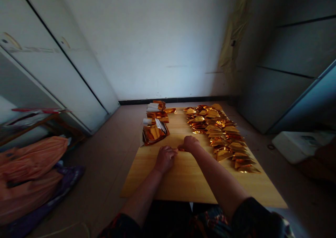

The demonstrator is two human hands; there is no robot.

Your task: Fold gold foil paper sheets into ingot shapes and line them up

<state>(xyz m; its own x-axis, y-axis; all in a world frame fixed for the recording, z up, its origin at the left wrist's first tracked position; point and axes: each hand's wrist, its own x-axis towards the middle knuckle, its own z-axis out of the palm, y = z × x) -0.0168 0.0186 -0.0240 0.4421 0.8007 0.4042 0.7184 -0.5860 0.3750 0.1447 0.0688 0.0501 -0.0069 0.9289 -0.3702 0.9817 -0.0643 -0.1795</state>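
My left hand (165,158) and my right hand (189,143) meet near the middle of a light wooden board (147,182), their fingertips pinching a small piece of gold foil (180,149). The folded piece is mostly hidden by my fingers. Just beyond my hands lies a pile of flat gold foil sheets (154,134) with white paper on top. Further back stand more foil stacks with white paper bands (154,107). Along the board's right side, many folded gold foil triangles (220,135) lie in overlapping rows.
The board rests low on a tiled floor, backed by a white wall. Orange bags (28,171) and a purple bag (63,185) lie to the left below white cabinet doors (63,70). A white box (299,147) sits at the right.
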